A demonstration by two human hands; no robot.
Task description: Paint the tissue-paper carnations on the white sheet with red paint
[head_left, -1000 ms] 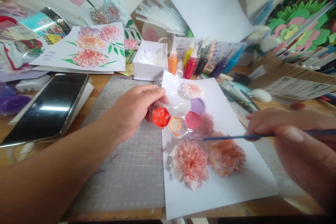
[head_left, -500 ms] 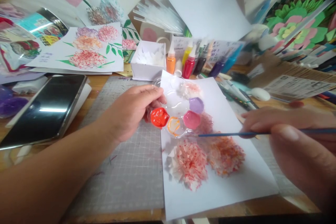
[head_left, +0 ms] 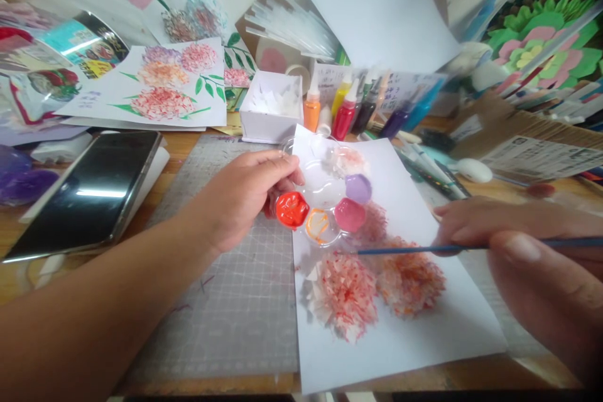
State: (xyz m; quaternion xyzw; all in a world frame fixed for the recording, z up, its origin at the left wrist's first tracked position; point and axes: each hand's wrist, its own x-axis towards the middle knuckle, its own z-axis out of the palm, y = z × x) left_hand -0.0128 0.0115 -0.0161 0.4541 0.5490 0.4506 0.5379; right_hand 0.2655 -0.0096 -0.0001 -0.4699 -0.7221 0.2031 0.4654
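Note:
My left hand (head_left: 257, 198) grips a clear flower-shaped paint palette (head_left: 325, 188) by its left edge, held over a white sheet of paper (head_left: 400, 352). Its wells carry red, orange, pink and purple paint. Between the fingers of my right hand (head_left: 499, 245) is a thin blue paintbrush (head_left: 405, 250), its tip pointing left at the upper edge of a red-and-white ruffled paper flower (head_left: 343, 295). Whether the tip touches the petals I cannot tell. An orange-red flower (head_left: 412, 279) lies beside it, under the brush. A pinkish flower (head_left: 374, 223) is partly hidden by the palette.
Beneath the paper lies a grey cutting mat (head_left: 226, 326). A black phone (head_left: 89, 188) rests at left. Behind stand a white box (head_left: 272, 116) of paper scraps and several paint bottles (head_left: 345, 118). At right are a cardboard box (head_left: 532, 138) and pens (head_left: 436, 173).
The brush tip has dropped slightly, from just below the palette to the top of the red-and-white flower. My left hand keeps its hold on the palette, and the view has shifted a little.

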